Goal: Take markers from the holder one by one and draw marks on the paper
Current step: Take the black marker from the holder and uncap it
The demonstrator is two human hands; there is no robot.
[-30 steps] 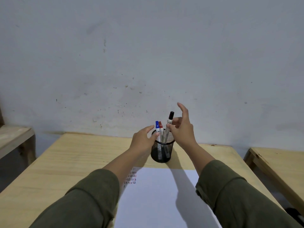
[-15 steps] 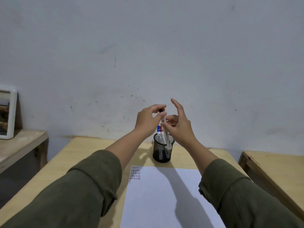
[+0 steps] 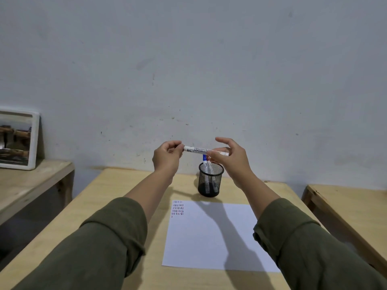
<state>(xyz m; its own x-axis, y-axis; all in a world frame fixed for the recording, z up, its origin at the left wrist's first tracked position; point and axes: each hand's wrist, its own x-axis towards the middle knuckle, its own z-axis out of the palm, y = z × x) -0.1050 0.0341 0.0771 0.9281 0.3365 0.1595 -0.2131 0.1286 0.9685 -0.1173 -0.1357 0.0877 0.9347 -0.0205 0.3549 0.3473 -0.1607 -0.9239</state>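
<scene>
White-barrelled board marker (image 3: 204, 150): horiz. above black mesh holder (image 3: 210, 180); left hand (image 3: 167, 156) pinches cap end, right hand (image 3: 231, 159) grips barrel, prob. for uncapping.

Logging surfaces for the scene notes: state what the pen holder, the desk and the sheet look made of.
Pen holder: black wire mesh, apparently metal; markers show through its wall.
Desk: pale unpainted wood, probably plywood; grain visible, matte.
Sheet: plain white paper, matte, lying flat.

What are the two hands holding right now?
Left hand: closed on the cap end of the marker.
Right hand: pinching the same marker's barrel, other fingers spread.
</scene>
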